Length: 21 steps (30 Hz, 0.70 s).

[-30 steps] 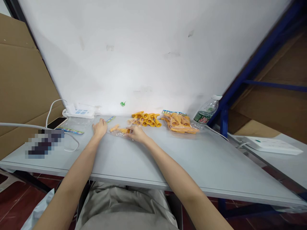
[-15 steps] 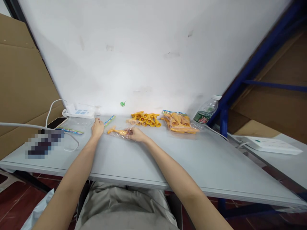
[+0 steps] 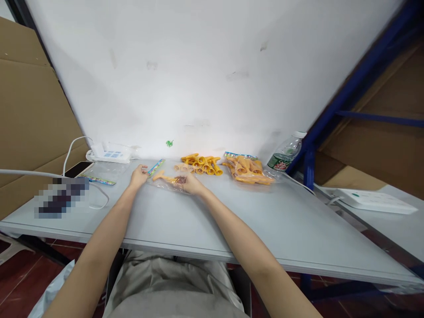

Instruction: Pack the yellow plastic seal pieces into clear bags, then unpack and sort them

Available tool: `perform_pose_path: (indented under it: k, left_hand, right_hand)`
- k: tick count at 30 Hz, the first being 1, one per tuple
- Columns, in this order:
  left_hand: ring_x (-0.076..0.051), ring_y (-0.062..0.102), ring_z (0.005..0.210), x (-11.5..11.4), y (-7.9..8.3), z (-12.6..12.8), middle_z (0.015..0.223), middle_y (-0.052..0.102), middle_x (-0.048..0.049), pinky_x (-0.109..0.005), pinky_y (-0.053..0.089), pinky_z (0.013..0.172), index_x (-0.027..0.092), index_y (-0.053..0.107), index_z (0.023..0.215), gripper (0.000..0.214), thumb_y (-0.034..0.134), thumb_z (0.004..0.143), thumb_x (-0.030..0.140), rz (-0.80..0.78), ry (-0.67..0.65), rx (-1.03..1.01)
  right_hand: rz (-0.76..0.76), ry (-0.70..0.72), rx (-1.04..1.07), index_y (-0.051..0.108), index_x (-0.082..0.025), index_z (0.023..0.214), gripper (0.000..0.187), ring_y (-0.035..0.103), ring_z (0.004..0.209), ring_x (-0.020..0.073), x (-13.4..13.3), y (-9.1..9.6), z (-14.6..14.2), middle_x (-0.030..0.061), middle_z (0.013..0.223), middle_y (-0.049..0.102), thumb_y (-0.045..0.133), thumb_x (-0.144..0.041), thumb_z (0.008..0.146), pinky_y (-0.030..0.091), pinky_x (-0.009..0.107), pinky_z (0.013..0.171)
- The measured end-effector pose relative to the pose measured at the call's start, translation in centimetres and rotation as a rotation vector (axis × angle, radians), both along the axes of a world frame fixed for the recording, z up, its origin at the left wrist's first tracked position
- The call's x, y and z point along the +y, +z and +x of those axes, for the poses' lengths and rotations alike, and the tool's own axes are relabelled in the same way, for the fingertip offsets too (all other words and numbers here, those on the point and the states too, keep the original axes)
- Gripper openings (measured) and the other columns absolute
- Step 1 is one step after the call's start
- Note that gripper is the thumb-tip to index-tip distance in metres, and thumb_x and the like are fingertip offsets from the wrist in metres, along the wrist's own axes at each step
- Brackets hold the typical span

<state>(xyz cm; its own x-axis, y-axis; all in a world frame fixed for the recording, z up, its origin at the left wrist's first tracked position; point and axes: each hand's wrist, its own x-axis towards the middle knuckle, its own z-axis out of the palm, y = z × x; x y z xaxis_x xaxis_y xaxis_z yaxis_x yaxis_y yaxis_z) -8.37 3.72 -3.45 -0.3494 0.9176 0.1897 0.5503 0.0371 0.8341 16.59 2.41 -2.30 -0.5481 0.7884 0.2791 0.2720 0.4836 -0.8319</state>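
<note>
On the gray counter (image 3: 185, 225), the right hand (image 3: 192, 183) has its fingers clamped on the wide end of a yellow toy horn (image 3: 170, 179) lying in a clear plastic bag (image 3: 164, 185). To the left, the left hand (image 3: 139, 176) is at the bag's printed header (image 3: 156, 168); whether its fingers pinch anything, I cannot tell. Farther, loose yellow horns (image 3: 207, 166) lie heaped, left of a filled bag (image 3: 248, 170).
</note>
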Motion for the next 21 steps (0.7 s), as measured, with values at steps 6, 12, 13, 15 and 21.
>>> perform_pose_path:
  k: [6, 12, 13, 15, 21]
  left_hand:
    - [-0.013, 0.062, 0.065, 0.3, -0.6, -0.1, 0.074, 0.068, -0.0019, -0.024, 0.049, 0.066, 0.016, 0.059, 0.097, 0.034, 0.056, 0.064, 0.009, -0.030, -0.036, -0.181]
    - [-0.018, 0.067, 0.083, -0.2, 0.2, -0.1, 0.089, 0.071, -0.0069, -0.029, 0.051, 0.079, 0.015, 0.060, 0.104, 0.032, 0.052, 0.072, 0.012, -0.100, 0.064, -0.016]
    - [-0.020, 0.067, 0.089, -0.4, 0.4, 0.0, 0.094, 0.071, -0.0078, -0.032, 0.051, 0.083, 0.016, 0.060, 0.105, 0.032, 0.052, 0.074, 0.012, -0.086, 0.089, 0.068]
    - [-0.023, 0.064, 0.103, -0.8, 0.8, 0.4, 0.107, 0.069, -0.0097, -0.036, 0.048, 0.094, 0.017, 0.059, 0.109, 0.033, 0.052, 0.077, 0.014, -0.002, 0.105, 0.256]
    - [-0.026, 0.049, 0.128, -1.2, 0.5, 2.1, 0.131, 0.057, -0.0144, -0.040, 0.036, 0.112, 0.014, 0.054, 0.123, 0.043, 0.050, 0.081, 0.015, 0.212, -0.137, 0.565]
  right_hand:
    - [0.008, -0.060, -0.120, 0.073, -0.017, 0.093, 0.023, 0.065, 0.087, 0.0202, 0.2, -0.5, 0.2, 0.0062, 0.094, 0.073, 0.072, -0.022, 0.070, 0.052, 0.032, 0.080]
    - [-0.056, -0.028, -0.030, 0.072, -0.018, 0.096, 0.028, 0.066, 0.090, 0.0200, 0.3, -1.3, -0.1, 0.0066, 0.101, 0.072, 0.074, -0.025, 0.070, 0.051, 0.033, 0.083]
    - [-0.069, -0.014, -0.023, 0.072, -0.017, 0.097, 0.029, 0.066, 0.090, 0.0199, 0.3, -1.4, -0.2, 0.0067, 0.100, 0.072, 0.075, -0.027, 0.069, 0.051, 0.033, 0.083]
    - [-0.104, 0.034, -0.012, 0.072, -0.017, 0.098, 0.033, 0.065, 0.088, 0.0192, 0.2, -1.4, -0.5, 0.0066, 0.098, 0.072, 0.076, -0.031, 0.069, 0.051, 0.032, 0.082]
    - [-0.219, 0.184, 0.053, 0.071, -0.017, 0.103, 0.040, 0.066, 0.090, 0.0188, -0.5, -1.4, -1.7, 0.0075, 0.099, 0.073, 0.076, -0.036, 0.067, 0.051, 0.034, 0.088]
